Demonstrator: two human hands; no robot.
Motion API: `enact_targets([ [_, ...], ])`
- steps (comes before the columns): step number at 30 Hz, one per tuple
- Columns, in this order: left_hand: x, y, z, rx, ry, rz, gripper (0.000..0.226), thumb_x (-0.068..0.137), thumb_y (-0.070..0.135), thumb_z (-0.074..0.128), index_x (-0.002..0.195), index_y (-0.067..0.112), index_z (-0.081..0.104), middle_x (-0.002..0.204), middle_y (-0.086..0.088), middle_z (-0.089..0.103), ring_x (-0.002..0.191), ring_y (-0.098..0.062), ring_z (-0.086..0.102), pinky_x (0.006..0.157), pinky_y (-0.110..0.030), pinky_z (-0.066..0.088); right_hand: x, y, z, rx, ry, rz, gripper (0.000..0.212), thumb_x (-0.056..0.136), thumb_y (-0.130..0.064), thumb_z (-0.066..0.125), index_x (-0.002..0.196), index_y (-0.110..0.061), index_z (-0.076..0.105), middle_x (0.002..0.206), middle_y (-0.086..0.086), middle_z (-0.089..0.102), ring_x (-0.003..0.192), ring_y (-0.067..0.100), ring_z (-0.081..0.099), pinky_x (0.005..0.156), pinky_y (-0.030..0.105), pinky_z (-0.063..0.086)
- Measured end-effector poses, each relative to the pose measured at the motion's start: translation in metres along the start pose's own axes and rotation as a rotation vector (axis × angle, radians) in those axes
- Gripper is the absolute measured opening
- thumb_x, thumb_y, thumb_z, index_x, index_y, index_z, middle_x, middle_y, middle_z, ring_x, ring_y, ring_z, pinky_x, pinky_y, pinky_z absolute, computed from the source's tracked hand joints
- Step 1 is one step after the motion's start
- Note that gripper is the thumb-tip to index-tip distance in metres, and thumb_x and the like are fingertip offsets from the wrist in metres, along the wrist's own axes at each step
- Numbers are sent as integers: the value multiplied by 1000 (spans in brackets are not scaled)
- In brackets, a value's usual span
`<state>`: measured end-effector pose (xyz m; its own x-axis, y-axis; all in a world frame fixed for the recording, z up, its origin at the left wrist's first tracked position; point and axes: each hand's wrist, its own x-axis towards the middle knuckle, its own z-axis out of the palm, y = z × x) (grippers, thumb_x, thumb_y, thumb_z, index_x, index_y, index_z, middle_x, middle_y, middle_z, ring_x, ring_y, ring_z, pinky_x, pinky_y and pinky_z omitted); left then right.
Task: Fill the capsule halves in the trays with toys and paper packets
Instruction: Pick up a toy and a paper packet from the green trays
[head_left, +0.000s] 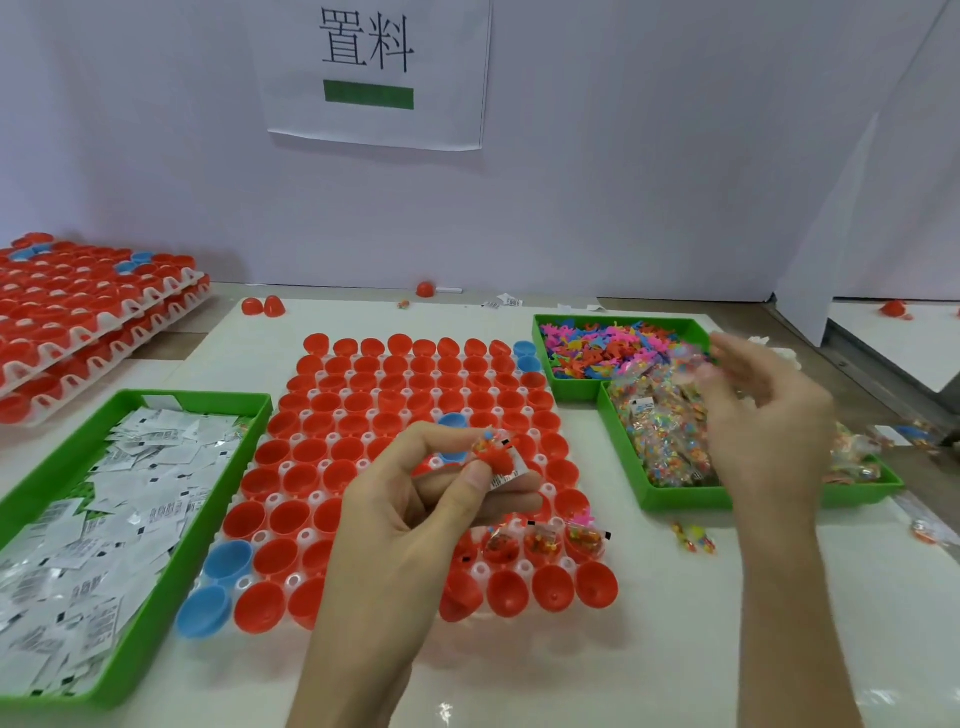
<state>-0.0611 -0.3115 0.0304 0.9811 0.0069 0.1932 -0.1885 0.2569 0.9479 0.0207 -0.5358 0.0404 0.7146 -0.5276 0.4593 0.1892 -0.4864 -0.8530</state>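
The red toy (493, 457) and paper packet (511, 475), held above the middle of the capsule tray (480, 570), would best be lowered squarely into one empty half (291, 517). They were pinched between thumb and curled fingers of the left hand (415, 504). Right of the tray, the right hand (763, 421) was blurred; its grip could not be told.

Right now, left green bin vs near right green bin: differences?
The left green bin holds white paper packets; the near right green bin holds clear bags of multicoloured bits. The right hand is over the near right green bin; none over the left green bin. Both are green, open-topped.
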Motion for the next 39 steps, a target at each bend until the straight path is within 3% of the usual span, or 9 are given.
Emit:
enact_targets([
  [2, 1, 2, 3, -11, 2, 3, 13, 86, 19, 60, 93, 25, 71, 86, -10, 79, 84, -23, 78, 74, -15, 56, -5, -1, -2, -4, -140, 38, 36, 94, -15, 67, 129, -22, 66, 121, -2, 70, 114, 16, 65, 100, 33, 51],
  [7, 0, -3, 7, 76, 32, 83, 13, 88, 18, 61, 96, 23, 69, 79, -6, 78, 79, -18, 77, 72, -15, 56, -66, -43, 3, 367, -806, -222, 34, 86, -29, 73, 120, -32, 70, 114, -9, 73, 106, 15, 70, 85, 24, 57],
  [11, -4, -1, 2, 226, 95, 176, 22, 94, 10, 61, 107, 27, 64, 78, 4, 78, 79, -10, 76, 71, -12, 56, -82, -56, 16, 374, -697, -185, 27, 83, -7, 79, 105, -23, 77, 92, -9, 77, 89, 13, 74, 79, 29, 60],
  [16, -4, -1, -6, 428, 102, 273, 41, 97, 7, 60, 123, 38, 52, 78, 10, 77, 77, -7, 75, 72, -14, 56, -87, -58, 19, 460, -693, -102, 24, 79, 1, 78, 91, -20, 79, 83, -7, 77, 81, 10, 75, 72, 20, 59],
  [21, -9, 7, -34, 638, 163, 233, 34, 83, 50, 61, 115, 41, 61, 67, 11, 72, 69, -8, 71, 66, -13, 50, -83, -71, 29, 316, -715, -215, 27, 80, -9, 81, 88, -35, 77, 82, -20, 75, 79, -1, 72, 71, 12, 54],
  [24, -14, 11, -63, 975, 139, 186, 45, 78, 62, 69, 119, 48, 59, 89, 28, 69, 89, -1, 61, 80, -22, 39, -77, -73, 44, 107, -744, -321, 18, 79, -17, 83, 86, -33, 79, 79, -24, 72, 79, -6, 68, 74, 6, 48],
  [26, -17, 11, -74, 1218, 85, 126, 67, 73, 68, 73, 132, 59, 43, 99, 37, 64, 97, 5, 51, 85, -29, 24, -77, -70, 52, -23, -819, -374, 13, 79, -22, 82, 84, -34, 79, 78, -26, 71, 82, -6, 65, 74, 5, 45],
  [30, -18, -4, -74, 1342, -38, -17, 86, 75, 68, 68, 141, 67, 12, 100, 46, 55, 110, 17, 31, 86, -25, 13, -85, -61, 61, -169, -959, -437, 11, 81, -27, 78, 86, -36, 78, 83, -27, 70, 89, -7, 63, 80, 12, 46],
  [39, -17, -16, -75, 1338, -21, 18, 84, 77, 59, 73, 129, 76, 9, 99, 47, 51, 111, 18, 27, 84, -26, 12, -99, -60, 68, -316, -1052, -502, 14, 83, -27, 71, 92, -35, 78, 83, -23, 72, 84, -1, 61, 97, 35, 46],
])
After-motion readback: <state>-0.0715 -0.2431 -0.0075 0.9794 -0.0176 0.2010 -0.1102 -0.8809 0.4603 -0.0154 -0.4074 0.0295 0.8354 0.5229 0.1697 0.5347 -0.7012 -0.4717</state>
